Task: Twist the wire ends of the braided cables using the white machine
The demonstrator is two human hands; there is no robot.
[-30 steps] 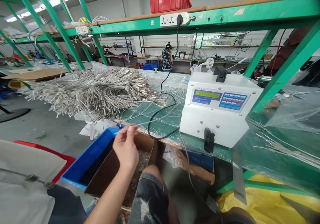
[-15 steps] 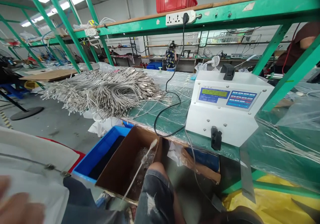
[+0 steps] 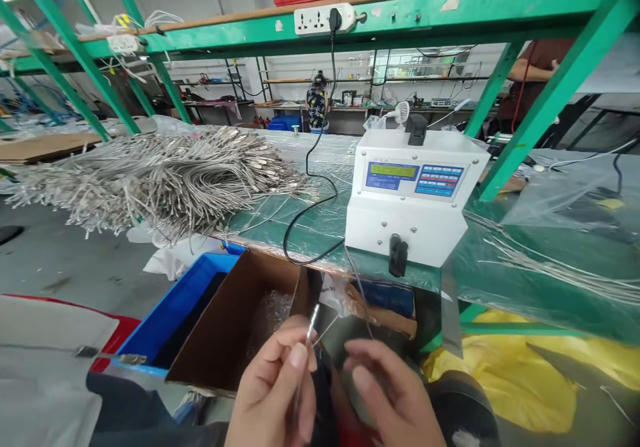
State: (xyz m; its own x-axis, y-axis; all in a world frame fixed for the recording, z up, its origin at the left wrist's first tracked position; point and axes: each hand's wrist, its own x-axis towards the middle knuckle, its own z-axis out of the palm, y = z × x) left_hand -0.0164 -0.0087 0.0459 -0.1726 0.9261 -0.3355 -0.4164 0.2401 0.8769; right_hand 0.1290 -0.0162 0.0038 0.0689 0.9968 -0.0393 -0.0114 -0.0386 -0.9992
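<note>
My left hand (image 3: 275, 394) pinches a thin wire with a shiny metal tip (image 3: 311, 330), which stands up between my thumb and fingers. My right hand (image 3: 390, 394) is just to its right, with curved fingers apart and nothing visible in them. Both hands are over my lap, below the front edge of the table. A cardboard box (image 3: 235, 320) lies just beyond my left hand. On the table behind it is a large bundle of braided metal cables (image 3: 150, 180). The white benchtop machine (image 3: 413, 197), with its display and keypad, stands beyond my right hand.
A blue crate (image 3: 185, 307) sits under the box's left side. The green table mat (image 3: 315, 224) is covered in clear plastic, with a black cord (image 3: 305, 234) across it. Green shelving (image 3: 565, 80) rises overhead. A yellow sheet (image 3: 500, 380) lies low right. A co-worker (image 3: 317, 104) stands far back.
My hands have come together at the bottom centre, with the wire now held low over my lap. A second ago one hand held it above the box. The view has shifted slightly.
</note>
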